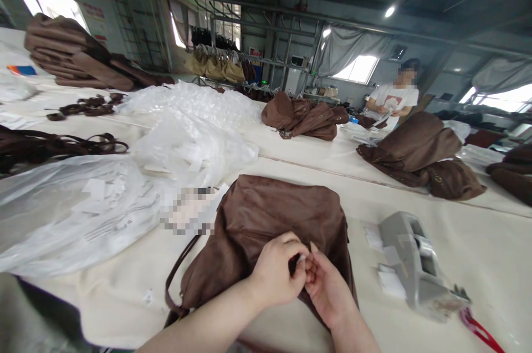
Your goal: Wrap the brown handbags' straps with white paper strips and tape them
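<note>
A brown leather-look bag [286, 203] lies on the pale table in front of me, its strap [177, 270] looping out at the left. Over the bag's lower right part, my left hand [280, 267] is closed, thumb and fingers pinched on something small and whitish. My right hand [326, 286] meets it there, its fingers curled and the thumb raised. What the right fingers hold, if anything, is hidden between the two hands.
A grey tape dispenser [415, 264] stands at the right, a red-handled tool [482, 331] beside it. Clear plastic bags [187, 126] spread over the left. More brown bags [307, 114] lie farther back, with dark straps [62, 142] at left. Another person [393, 101] stands across the table.
</note>
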The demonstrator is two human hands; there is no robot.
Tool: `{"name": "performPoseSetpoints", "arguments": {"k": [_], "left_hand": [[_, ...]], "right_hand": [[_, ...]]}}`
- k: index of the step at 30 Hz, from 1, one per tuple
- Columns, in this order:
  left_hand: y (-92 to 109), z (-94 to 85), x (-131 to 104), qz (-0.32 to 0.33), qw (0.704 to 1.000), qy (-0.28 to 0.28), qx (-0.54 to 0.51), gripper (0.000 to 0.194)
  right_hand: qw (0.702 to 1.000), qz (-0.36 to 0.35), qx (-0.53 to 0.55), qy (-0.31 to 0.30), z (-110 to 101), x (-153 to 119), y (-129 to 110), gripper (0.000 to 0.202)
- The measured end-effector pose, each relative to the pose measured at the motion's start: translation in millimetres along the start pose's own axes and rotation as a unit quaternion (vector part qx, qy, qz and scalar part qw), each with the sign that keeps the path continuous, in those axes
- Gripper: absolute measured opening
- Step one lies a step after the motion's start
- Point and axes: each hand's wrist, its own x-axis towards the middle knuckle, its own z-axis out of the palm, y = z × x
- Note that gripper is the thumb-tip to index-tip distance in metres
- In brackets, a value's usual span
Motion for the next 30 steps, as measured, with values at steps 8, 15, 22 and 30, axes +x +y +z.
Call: {"name": "performPoseSetpoints", "arguments": {"k": [8, 15, 22, 30], "left_hand": [[-17, -0.8, 16, -0.066, 0.997, 0.047, -0.018, 0.011], [-29, 3.3, 31, -0.141, 0.99, 0.005, -0.001, 0.017], [0, -12.2, 60, -0.021, 0.951, -0.15, 0.27, 0.022], [1, 15.6, 80, 0.09, 0.873, -0.232, 0.419, 0.014]], "right_hand": [[0.886, -0.163, -0.42, 0.113, 16, 3, 24, 0.022], [0.671, -0.196, -0.711, 0.078, 30, -3, 19, 0.022], [0.59, -0.204, -0.781, -0.013, -1, 5, -26, 0.022], [0.703, -0.255, -0.664, 0.013, -34, 24, -25, 0.019]]}}
